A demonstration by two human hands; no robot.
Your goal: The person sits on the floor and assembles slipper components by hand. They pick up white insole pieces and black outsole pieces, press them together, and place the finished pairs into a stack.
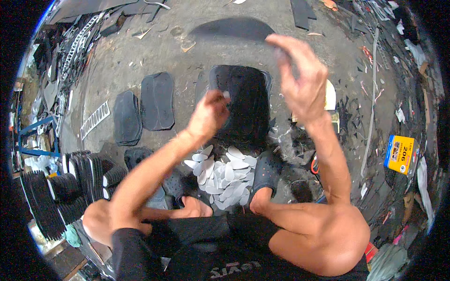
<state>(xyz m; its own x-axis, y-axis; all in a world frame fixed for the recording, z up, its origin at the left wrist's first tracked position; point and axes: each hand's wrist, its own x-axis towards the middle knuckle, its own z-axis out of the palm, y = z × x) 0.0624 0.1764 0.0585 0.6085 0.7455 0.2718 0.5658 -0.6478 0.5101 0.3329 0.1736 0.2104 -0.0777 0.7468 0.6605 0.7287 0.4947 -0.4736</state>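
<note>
My right hand is raised at the far right of centre, thumb and index finger curved toward each other. At their tips is one end of a thin black sole-shaped sheet, blurred and held above the floor. My left hand is closed, fingers curled, over the left edge of a stack of black sole sheets; a small pale spot shows at its fingertips, too blurred to name. Between my feet lies a pile of white oval pieces.
Black sole sheets and a smaller stack lie to the left. Rows of stacked black soles stand near left. Orange-handled scissors lie beside my right foot. A yellow-and-blue box and scraps lie farther right.
</note>
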